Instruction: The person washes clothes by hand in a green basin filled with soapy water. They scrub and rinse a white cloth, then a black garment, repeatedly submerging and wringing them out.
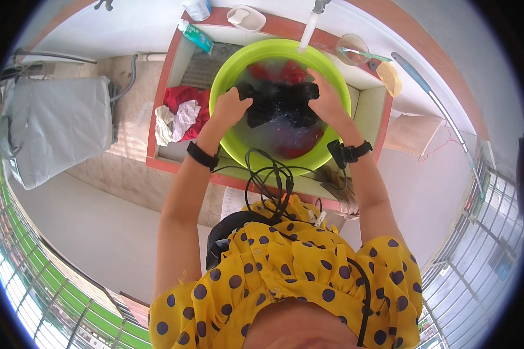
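A lime-green basin [226, 136] stands in the sink, holding cloudy, sudsy water. Stretched across its middle is a wet black garment [285, 103], whose exact kind I cannot make out. My left hand [233, 108] grips the garment's left end with fingers curled. At its right end, my right hand [328, 104] pinches the same cloth. Red cloth [293, 72] shows in the water beyond the garment, and a dark red piece [300, 145] lies partly under water nearer me.
Red and white clothes [183, 116] lie in the sink left of the basin. A tap [312, 29] reaches over its far rim. Along the ledge sit a green tube [197, 36], a soap dish [246, 18], a clear cup [351, 49] and a yellow sponge [389, 79]. Black cables [273, 183] hang before me.
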